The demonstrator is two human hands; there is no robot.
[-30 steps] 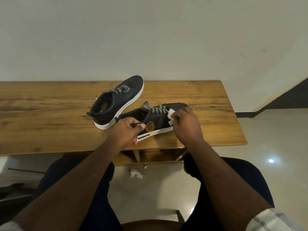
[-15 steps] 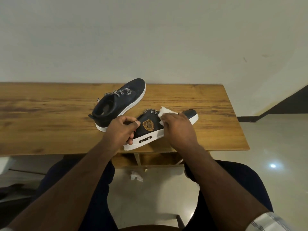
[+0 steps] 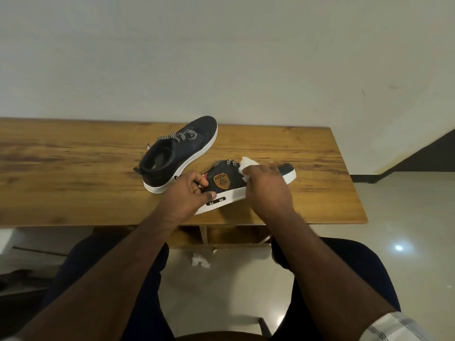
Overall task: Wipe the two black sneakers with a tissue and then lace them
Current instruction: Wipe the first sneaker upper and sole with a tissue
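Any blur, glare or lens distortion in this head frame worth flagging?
Head view: the right hand is slightly motion-blurred at the fingers over the tissue; a bright light reflection glares on the glossy floor; the wide-angle lens bows the table edge; both sneakers stay reasonably sharp.

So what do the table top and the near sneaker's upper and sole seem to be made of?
Table top: wood or wood-look laminate, with visible grain and a low sheen. Near sneaker: matte black upper, probably fabric or suede, with a stitched-looking badge. Sole: smooth white, likely rubber.
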